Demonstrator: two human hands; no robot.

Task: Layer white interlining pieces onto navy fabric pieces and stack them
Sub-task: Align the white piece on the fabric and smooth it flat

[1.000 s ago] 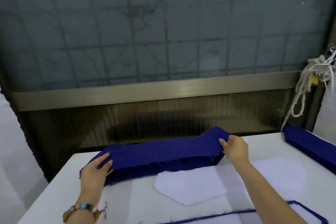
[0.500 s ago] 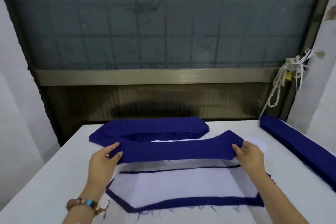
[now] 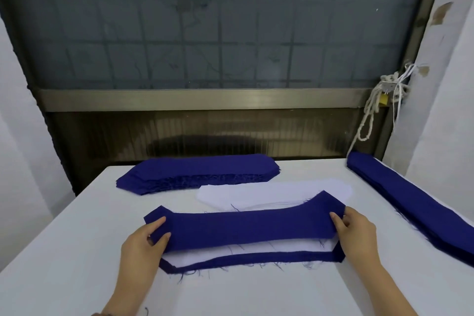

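Left hand [image 3: 143,244] and right hand [image 3: 356,232] pinching navy piece [image 3: 243,228] over layered pile [image 3: 256,256]. Could land crooked if one end sags.

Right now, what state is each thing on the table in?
Navy piece: held at both ends, sagging over the near stack.
Left hand: gripping its left end.
Right hand: gripping its right end.
Near stack: flat, white interlining on top, navy edge showing.
White interlining pile: flat, untouched.
Far navy stack: flat.
Right navy stack: flat along the table edge.
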